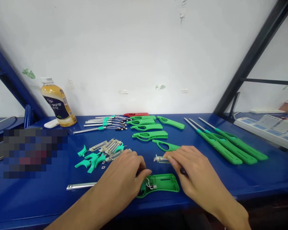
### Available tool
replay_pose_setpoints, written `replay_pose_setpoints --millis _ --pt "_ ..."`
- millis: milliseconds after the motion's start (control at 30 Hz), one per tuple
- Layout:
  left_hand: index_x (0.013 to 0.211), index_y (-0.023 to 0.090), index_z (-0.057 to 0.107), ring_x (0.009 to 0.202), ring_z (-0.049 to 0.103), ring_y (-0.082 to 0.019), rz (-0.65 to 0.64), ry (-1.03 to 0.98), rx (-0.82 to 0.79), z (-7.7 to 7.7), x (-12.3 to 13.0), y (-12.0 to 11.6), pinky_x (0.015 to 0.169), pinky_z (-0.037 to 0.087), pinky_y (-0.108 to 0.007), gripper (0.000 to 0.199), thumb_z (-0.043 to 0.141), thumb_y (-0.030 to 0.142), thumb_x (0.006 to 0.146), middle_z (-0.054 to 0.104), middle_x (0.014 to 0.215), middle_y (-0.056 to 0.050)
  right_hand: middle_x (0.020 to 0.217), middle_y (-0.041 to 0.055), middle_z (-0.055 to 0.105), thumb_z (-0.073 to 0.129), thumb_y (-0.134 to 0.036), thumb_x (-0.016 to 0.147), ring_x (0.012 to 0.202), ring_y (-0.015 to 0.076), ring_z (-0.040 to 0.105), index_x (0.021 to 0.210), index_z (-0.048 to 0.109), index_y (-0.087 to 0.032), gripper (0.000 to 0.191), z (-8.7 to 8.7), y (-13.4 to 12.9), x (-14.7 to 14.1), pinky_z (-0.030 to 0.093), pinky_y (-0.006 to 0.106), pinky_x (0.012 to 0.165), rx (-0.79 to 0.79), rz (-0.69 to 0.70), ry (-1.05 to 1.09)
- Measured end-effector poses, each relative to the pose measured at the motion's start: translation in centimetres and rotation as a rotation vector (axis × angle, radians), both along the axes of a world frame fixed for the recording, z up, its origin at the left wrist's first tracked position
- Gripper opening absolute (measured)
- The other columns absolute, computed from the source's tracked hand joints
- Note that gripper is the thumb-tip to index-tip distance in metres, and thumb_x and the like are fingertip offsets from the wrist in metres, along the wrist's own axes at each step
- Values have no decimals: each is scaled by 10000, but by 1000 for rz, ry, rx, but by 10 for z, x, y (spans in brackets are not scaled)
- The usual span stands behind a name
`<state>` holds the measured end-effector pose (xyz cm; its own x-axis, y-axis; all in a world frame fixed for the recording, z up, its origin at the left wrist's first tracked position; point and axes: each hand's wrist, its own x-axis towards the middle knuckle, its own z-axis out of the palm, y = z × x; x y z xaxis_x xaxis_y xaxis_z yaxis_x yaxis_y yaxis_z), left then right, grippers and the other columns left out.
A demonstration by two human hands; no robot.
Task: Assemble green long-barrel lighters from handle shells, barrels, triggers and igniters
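My right hand (194, 169) pinches a clear fuel tank (162, 159) between thumb and fingers; a dark rounded object (183, 171) shows under its palm. Curled fingers mark my left hand (124, 174), its thumb by the upper edge of an open green lighter shell (166, 182); its fingertips are hidden. White wires and a dark part lie inside that shell. A metal lighter tube (80, 186) emerges left of my forearm. Beyond my left hand lie several clear fuel tanks (110, 146) and teal triggers (93, 161).
Tubes with wires (105, 123) lie at the back, beside several green shell halves (150, 135) and a red one (136, 114). Three assembled green lighters (220, 143) lie at right. A drink bottle (59, 103) stands back left. A white wall (144, 57) rises behind the blue table (48, 204).
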<state>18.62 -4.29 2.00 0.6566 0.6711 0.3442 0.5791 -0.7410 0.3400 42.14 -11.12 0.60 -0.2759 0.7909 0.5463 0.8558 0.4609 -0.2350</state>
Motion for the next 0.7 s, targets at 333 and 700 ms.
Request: replay_pose_setpoints --millis 333,700 --pt "780 256 712 681 690 -188 -30 65 -161 0 -3 10 599 441 -276 200 741 113 916 729 718 47 931 31 735 462 -99 1084 884 237 653 1068 658 -205 224 -4 5 -5 415 432 862 20 -1 13" --pt "1140 259 761 751 731 -190 9 -224 41 -15 -16 2 636 566 -289 233 587 165 1018 808 940 -1 785 -9 668 425 -140 1082 646 168 621 937 623 -250 269 15 -32 -15 422 313 598 -149 135 54"
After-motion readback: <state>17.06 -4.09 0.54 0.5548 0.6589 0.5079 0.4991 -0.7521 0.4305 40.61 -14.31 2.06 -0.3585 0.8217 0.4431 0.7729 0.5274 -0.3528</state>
